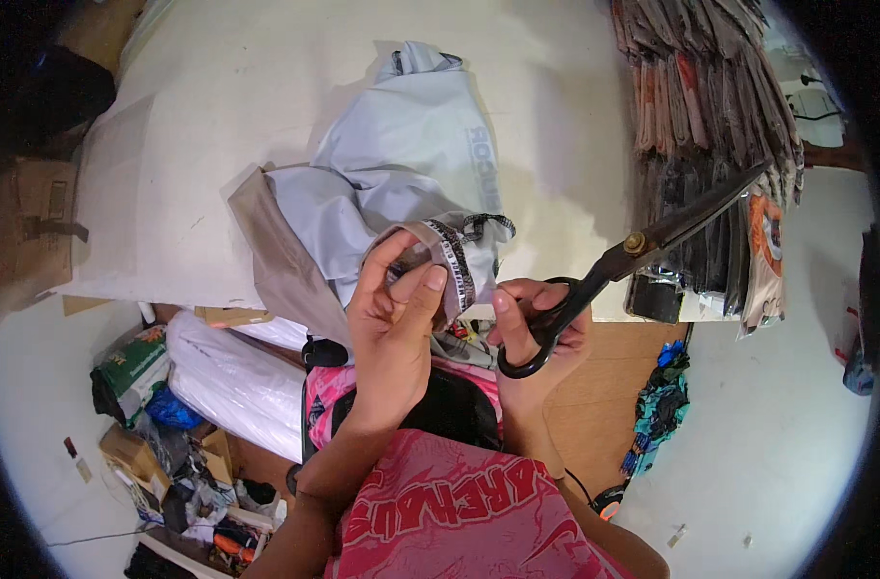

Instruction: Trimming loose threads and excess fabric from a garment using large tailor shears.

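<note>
A light grey garment (392,130) with a taupe panel (286,246) lies crumpled on the table, and its near end is lifted off the edge. My left hand (390,338) pinches that end between thumb and fingers, where a black-and-white patterned tape (452,259) runs along the inside. Large dark scissors (636,243) hang from my right hand (563,357), with fingers through the black handle loops. Their blades look closed and point up to the right, away from the cloth. The right thumb and forefinger are close to the taped edge; whether they touch it I cannot tell.
Stacked garments in clear plastic bags (681,106) line the right side of the white table (556,125). Below its left edge lie a white plastic-wrapped bundle (233,376), a green bag (136,372) and cluttered boxes (131,458). Teal-and-black cloth (660,415) hangs or lies at right.
</note>
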A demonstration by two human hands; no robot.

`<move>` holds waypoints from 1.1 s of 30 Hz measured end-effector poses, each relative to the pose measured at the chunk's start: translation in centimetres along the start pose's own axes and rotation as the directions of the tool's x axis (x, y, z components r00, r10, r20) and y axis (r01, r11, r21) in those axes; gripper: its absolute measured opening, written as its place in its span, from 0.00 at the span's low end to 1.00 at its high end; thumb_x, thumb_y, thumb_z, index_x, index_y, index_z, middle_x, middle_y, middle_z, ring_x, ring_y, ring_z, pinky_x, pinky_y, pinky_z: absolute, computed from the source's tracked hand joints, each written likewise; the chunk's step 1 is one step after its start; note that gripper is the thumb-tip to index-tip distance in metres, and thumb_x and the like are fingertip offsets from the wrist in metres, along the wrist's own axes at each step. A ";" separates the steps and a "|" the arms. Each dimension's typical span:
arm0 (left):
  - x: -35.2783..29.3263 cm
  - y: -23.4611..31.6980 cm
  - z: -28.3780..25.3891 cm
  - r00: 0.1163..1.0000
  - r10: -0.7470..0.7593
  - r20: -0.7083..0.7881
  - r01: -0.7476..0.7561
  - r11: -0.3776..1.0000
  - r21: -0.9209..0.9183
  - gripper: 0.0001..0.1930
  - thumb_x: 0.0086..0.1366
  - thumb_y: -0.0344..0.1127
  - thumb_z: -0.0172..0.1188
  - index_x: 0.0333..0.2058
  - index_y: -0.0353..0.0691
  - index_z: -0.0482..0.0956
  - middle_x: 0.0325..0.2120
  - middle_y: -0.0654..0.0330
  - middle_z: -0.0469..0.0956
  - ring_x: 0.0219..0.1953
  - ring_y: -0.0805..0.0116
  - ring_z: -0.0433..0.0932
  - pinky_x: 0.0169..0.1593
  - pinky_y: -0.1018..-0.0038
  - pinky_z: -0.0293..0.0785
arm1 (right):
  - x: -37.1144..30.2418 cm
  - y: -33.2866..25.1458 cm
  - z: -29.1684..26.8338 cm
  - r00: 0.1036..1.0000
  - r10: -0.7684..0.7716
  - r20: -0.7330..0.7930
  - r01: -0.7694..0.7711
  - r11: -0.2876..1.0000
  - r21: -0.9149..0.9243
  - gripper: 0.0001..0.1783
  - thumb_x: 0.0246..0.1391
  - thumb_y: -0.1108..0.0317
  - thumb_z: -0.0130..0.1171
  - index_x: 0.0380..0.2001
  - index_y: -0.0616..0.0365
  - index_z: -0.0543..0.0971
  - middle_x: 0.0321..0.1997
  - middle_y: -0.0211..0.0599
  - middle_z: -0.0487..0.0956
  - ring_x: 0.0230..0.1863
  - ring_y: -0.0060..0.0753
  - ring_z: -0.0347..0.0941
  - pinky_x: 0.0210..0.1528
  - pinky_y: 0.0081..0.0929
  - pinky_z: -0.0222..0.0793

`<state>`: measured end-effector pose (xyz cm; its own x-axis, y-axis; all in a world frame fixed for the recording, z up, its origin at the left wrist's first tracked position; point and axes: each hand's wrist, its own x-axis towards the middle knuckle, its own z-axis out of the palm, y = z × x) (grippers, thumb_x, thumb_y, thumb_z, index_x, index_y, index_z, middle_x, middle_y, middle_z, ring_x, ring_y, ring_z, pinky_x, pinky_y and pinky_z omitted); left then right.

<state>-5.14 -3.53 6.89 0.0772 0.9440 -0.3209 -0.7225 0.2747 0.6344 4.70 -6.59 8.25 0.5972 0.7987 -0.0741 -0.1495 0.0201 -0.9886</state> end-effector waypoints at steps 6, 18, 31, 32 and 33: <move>0.1 0.4 -0.1 1.000 0.005 0.008 -0.005 0.999 -0.048 0.18 0.62 0.23 0.52 0.50 0.34 0.62 0.37 0.54 0.77 0.36 0.75 0.75 0.37 0.81 0.71 | 0.2 0.5 -0.8 0.999 -0.013 -0.031 0.016 0.995 0.100 0.16 0.42 0.80 0.62 0.29 0.58 0.65 0.30 0.43 0.76 0.17 0.16 0.67 0.17 0.12 0.63; 0.0 0.0 -0.1 0.999 -0.041 -0.001 0.041 0.999 -0.030 0.12 0.61 0.25 0.54 0.43 0.35 0.68 0.34 0.60 0.77 0.33 0.79 0.74 0.33 0.84 0.69 | 1.1 -0.2 -4.4 0.980 -0.075 -0.183 0.079 0.997 0.011 0.15 0.40 0.78 0.64 0.30 0.60 0.68 0.21 0.39 0.75 0.13 0.16 0.64 0.14 0.11 0.55; -1.1 -0.8 0.3 0.999 -0.034 0.039 0.035 0.999 -0.032 0.08 0.57 0.21 0.57 0.36 0.32 0.71 0.33 0.59 0.77 0.33 0.78 0.74 0.35 0.83 0.70 | -0.1 -0.8 0.1 0.998 0.003 0.060 0.002 0.996 -0.087 0.17 0.39 0.82 0.65 0.32 0.61 0.69 0.35 0.46 0.79 0.24 0.14 0.70 0.26 0.11 0.64; -1.2 -0.9 0.4 0.999 -0.036 0.039 0.038 0.999 -0.032 0.08 0.57 0.21 0.57 0.36 0.32 0.71 0.33 0.59 0.77 0.33 0.78 0.74 0.35 0.83 0.70 | 0.1 -0.5 0.0 0.999 -0.009 0.044 0.013 0.996 -0.089 0.17 0.40 0.81 0.65 0.31 0.61 0.69 0.34 0.45 0.79 0.25 0.15 0.71 0.27 0.12 0.65; -1.2 -1.0 0.5 1.000 0.017 0.024 -0.017 1.000 0.013 0.08 0.57 0.21 0.56 0.36 0.32 0.71 0.33 0.59 0.77 0.33 0.78 0.74 0.36 0.83 0.70 | 0.2 -0.4 0.0 0.999 -0.020 0.027 0.022 0.996 -0.092 0.16 0.40 0.81 0.65 0.31 0.60 0.69 0.33 0.45 0.79 0.25 0.15 0.71 0.27 0.12 0.65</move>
<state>-4.15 -4.88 6.97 0.0816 0.9526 -0.2931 -0.7146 0.2609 0.6490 4.85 -6.48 8.59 0.5783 0.8142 -0.0509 -0.0632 -0.0174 -0.9978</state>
